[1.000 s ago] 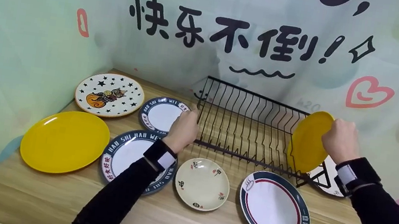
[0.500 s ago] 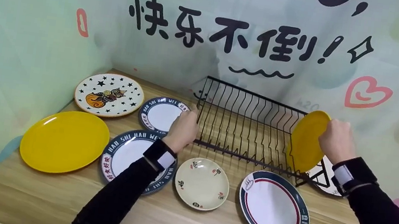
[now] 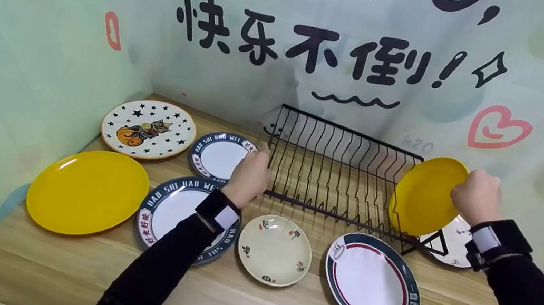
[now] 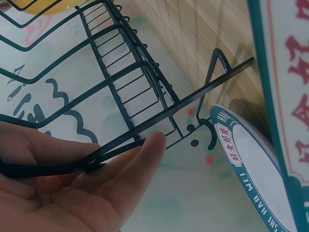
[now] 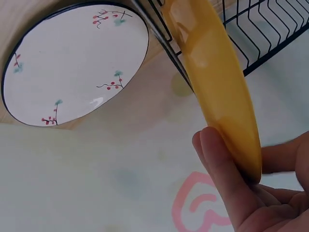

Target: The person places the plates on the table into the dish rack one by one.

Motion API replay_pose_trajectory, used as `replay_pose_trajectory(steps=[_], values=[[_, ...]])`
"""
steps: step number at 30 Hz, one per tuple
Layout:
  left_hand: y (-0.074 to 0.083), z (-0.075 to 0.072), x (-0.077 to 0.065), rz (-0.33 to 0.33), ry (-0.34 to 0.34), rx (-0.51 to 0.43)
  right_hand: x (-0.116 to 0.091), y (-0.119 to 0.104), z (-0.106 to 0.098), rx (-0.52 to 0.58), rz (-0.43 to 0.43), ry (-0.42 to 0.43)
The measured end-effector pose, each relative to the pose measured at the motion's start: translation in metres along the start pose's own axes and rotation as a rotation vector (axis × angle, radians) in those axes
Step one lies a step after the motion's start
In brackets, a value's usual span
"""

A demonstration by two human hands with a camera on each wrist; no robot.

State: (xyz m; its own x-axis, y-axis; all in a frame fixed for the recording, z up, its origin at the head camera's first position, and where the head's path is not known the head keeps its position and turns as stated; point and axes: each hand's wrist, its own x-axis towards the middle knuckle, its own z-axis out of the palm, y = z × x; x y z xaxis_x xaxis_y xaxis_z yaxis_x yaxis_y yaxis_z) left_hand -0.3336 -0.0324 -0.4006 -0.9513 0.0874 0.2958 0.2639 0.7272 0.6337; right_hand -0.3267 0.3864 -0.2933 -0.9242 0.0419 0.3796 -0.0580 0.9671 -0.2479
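Note:
My left hand [image 3: 250, 176] grips the left end of a black wire dish rack [image 3: 353, 132]. In the left wrist view, thumb and fingers of the left hand [image 4: 104, 191] lie around the rack's end bar [image 4: 166, 112]. At the rack's right end, my right hand [image 3: 479, 195] pinches the edge of a yellow plate [image 3: 428, 196]. The plate stands upright with a lean, its lower part among the end wires; whether it sits in a slot is hidden. The right wrist view shows the yellow plate [image 5: 217, 72] edge-on between thumb and fingers of the right hand [image 5: 263, 205].
Another yellow plate [image 3: 88, 193], an owl-and-pumpkin plate [image 3: 123, 113] and two blue-rimmed plates [image 3: 218, 158] lie left. A cream plate [image 3: 274, 248] and a dark-rimmed plate [image 3: 370, 283] lie in front. A white floral plate [image 5: 72, 67] lies right of the rack, against the cloth backdrop.
The right hand shifts slightly left, then right with the yellow plate, whose upper part leans further right and shows more of its face. The left hand stays on the rack.

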Motion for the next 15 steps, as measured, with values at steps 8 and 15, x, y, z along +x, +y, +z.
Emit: replay_pose_trajectory(steps=[8, 15], values=[[-0.0010, 0.0008, -0.0003, -0.013, 0.000, -0.002, -0.0064, 0.0026, 0.0041, 0.035, 0.070, -0.065], [-0.0009, 0.0013, -0.0008, -0.013, -0.002, 0.004, -0.0087, 0.0068, -0.0012, 0.036, 0.130, -0.067]])
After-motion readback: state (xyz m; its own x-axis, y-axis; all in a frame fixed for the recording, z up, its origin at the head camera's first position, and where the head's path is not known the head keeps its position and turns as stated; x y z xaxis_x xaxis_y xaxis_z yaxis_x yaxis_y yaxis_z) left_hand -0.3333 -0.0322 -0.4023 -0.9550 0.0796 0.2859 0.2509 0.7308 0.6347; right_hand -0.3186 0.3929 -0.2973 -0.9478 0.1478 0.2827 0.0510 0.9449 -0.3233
